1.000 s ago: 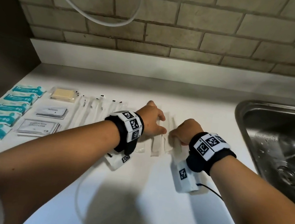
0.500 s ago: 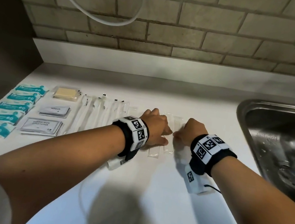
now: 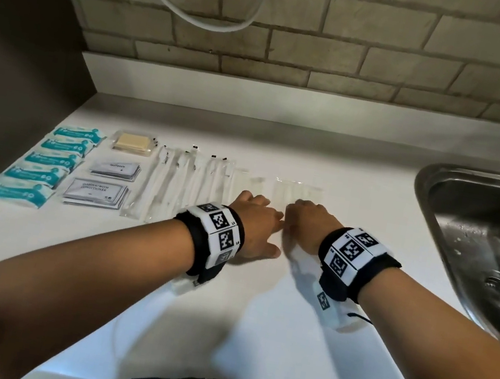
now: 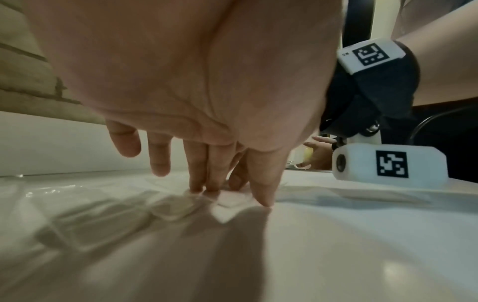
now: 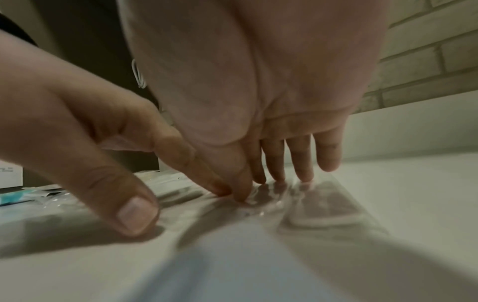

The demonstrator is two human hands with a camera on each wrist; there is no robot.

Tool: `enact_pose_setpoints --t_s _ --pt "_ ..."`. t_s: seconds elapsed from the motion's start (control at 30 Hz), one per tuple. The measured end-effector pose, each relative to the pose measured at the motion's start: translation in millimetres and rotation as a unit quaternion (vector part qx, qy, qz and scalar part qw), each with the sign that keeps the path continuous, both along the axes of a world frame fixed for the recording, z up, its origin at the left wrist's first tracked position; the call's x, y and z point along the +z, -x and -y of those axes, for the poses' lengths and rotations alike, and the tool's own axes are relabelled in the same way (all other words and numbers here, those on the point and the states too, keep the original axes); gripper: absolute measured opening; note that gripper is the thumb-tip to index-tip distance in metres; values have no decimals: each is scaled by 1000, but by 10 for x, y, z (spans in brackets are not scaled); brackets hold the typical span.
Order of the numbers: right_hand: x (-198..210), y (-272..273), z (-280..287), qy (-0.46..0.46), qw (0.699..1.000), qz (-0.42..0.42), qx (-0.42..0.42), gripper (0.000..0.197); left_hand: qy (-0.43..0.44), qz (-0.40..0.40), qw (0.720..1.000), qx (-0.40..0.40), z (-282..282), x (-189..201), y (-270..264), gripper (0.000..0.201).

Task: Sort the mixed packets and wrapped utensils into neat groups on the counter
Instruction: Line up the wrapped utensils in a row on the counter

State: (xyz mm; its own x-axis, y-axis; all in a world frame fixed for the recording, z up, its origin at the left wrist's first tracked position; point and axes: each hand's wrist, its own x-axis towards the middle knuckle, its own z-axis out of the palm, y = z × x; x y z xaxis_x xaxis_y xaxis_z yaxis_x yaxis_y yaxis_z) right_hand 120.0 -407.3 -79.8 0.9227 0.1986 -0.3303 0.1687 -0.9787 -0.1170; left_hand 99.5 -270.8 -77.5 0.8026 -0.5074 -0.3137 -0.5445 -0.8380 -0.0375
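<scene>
1. The white surface (image 3: pixel 253 322) carries sorted rows at left: teal packets (image 3: pixel 45 161) and wrapped utensils (image 3: pixel 176 187).
2. My left hand (image 3: pixel 255 226) and right hand (image 3: pixel 308 225), both flat with straight fingers, press clear packets (image 3: pixel 298 190) beside the utensils.
3. The slick film could slide or overlap under pressure, spoiling the row.
4. Only the wrist views show fingertips (image 5: pixel 258 179) touching plastic.

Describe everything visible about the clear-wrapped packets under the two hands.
The clear-wrapped packets are thin, glossy, see-through sleeves with pale, flat contents, lying flat side by side on the white counter, right of the wrapped utensils. The left hand and right hand press them with straight fingers. What is inside is unclear.
</scene>
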Motion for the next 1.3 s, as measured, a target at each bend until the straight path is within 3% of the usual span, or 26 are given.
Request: enact_pose_setpoints --t_s 0.2,0.4,0.57,0.7,0.83,1.3 --pt "-89 57 -24 0 1000 15 1 32 2 1 1000 28 -23 4 44 53" --pt "-117 37 -91 31 1000 -1 2 46 11 3 999 41 -45 -4 22 57" --pt "-80 42 -62 -4 1000 4 19 52 43 4 998 38 -70 -20 30 59" --pt "-40 49 -59 -25 997 27 73 46 62 24 996 59 -217 14 -7 57" --pt "-50 76 -161 -10 992 34 120 24 28 7 997 71 -389 -35 -36 53" --pt "-135 -30 -240 -39 990 53 123 23 58 4 995 75 -514 -94 -147 49"
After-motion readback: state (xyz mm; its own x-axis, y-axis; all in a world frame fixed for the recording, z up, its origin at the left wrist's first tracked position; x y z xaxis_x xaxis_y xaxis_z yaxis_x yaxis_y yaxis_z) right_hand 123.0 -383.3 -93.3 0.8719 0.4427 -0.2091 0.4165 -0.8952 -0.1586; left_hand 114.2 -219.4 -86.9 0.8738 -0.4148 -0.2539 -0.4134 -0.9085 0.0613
